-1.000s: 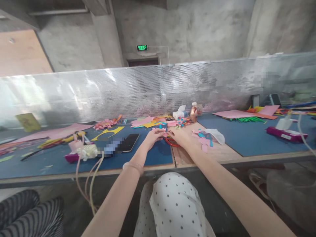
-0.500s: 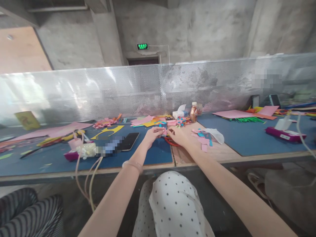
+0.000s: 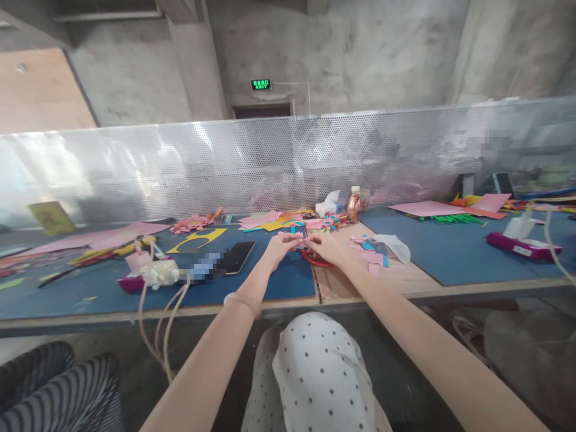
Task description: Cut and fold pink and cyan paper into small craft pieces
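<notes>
My left hand (image 3: pixel 283 247) and my right hand (image 3: pixel 324 246) meet over the seam between a blue mat and bare wood, fingertips almost touching. Both are closed in a pinch on a small pink paper piece (image 3: pixel 302 239), largely covered by the fingers. Just beneath my right hand, a red curved handle (image 3: pixel 316 259) shows in part; the rest is hidden. Pink paper scraps (image 3: pixel 372 258) and blue scraps lie to the right, beside a clear plastic bag (image 3: pixel 395 247). Behind my hands is a paper flower (image 3: pixel 332 222) in pink and blue.
A phone (image 3: pixel 239 257) and a purple power strip (image 3: pixel 130 283) with cables are on the left. Toward the back stand a brown bottle (image 3: pixel 354 205) and a tissue pack (image 3: pixel 324 207). A perforated metal screen (image 3: pixel 252 162) closes off the far edge. Another person's striped leg (image 3: pixel 67 390) is at lower left.
My fingertips have drawn closer together, and less of the pink paper piece shows between them. The view has shifted very slightly; the things on the table have stayed put.
</notes>
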The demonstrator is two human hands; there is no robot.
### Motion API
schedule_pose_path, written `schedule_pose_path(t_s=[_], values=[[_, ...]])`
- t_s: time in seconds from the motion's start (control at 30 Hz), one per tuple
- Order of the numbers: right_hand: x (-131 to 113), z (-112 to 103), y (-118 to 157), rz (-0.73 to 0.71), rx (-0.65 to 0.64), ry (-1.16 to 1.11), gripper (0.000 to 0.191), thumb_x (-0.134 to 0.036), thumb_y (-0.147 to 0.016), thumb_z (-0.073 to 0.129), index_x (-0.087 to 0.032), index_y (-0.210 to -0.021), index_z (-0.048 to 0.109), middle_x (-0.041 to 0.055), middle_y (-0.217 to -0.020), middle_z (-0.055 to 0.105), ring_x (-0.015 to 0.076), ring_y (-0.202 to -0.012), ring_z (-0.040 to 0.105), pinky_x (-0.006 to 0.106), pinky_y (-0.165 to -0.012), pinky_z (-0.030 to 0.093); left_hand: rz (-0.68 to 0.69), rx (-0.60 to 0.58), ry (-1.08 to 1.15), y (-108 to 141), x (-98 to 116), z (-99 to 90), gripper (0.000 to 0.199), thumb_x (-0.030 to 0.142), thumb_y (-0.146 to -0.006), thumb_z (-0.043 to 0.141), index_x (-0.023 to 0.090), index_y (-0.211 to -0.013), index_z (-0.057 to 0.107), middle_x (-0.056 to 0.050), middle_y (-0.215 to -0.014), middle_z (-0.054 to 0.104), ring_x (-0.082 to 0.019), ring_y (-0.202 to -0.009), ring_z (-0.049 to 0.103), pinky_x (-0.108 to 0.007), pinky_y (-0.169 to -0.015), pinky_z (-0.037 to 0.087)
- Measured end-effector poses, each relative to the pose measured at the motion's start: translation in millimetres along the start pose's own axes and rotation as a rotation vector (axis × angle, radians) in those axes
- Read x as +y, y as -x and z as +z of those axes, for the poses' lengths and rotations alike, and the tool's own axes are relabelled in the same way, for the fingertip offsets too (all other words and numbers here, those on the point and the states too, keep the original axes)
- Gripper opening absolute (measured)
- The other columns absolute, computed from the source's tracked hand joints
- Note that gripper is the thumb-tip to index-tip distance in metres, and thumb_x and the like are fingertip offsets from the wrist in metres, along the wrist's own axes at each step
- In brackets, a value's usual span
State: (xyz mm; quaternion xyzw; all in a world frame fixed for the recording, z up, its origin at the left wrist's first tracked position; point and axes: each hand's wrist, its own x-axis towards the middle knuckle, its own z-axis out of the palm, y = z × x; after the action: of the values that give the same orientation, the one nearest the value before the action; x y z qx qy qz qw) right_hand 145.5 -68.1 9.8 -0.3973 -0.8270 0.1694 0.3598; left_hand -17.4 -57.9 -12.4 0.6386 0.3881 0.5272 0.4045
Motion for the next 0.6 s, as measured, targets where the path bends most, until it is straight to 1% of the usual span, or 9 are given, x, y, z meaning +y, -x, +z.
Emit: schedule_pose_path(t_s=[0.1,0.37,0.6], values=[[-0.5,-0.7,0.4,0.006,-0.013,-0.012,0.024,-0.029,-0.084,0.045,-0.011,-0.070,0.054,-0.0038,-0.056,0.052,0.0056,-0.047,0.048,0.020,-0.049,0.040,-0.007,-0.014,0.008,0.3,-0.2,-0.1,0.019,0.024,-0.079,0.054,0.011,-0.092,0.058,-0.005,-0.096,0.061,-0.016,-0.084,0.058,-0.037,-0.077,0.046],[-5.1,-2.5,1.4,0.027,-0.016,0.009,0.021,-0.026,-0.084,0.045,-0.011,-0.072,0.054,-0.0042,-0.056,0.052,0.0062,-0.049,0.049,0.021,-0.052,0.041,-0.011,-0.041,0.021,0.8,-1.1,-1.1,0.020,0.023,-0.076,0.057,0.012,-0.093,0.059,-0.006,-0.101,0.061,-0.017,-0.088,0.058,-0.038,-0.080,0.045],[-6.8,-3.5,2.5,0.034,-0.022,0.022,0.022,-0.027,-0.084,0.045,-0.012,-0.071,0.055,-0.0039,-0.057,0.053,0.0064,-0.049,0.049,0.021,-0.052,0.041,-0.011,-0.043,0.014,0.0,-2.8,-2.0,0.023,0.026,-0.073,0.060,0.011,-0.091,0.061,-0.006,-0.093,0.064,-0.017,-0.084,0.059,-0.038,-0.079,0.044]])
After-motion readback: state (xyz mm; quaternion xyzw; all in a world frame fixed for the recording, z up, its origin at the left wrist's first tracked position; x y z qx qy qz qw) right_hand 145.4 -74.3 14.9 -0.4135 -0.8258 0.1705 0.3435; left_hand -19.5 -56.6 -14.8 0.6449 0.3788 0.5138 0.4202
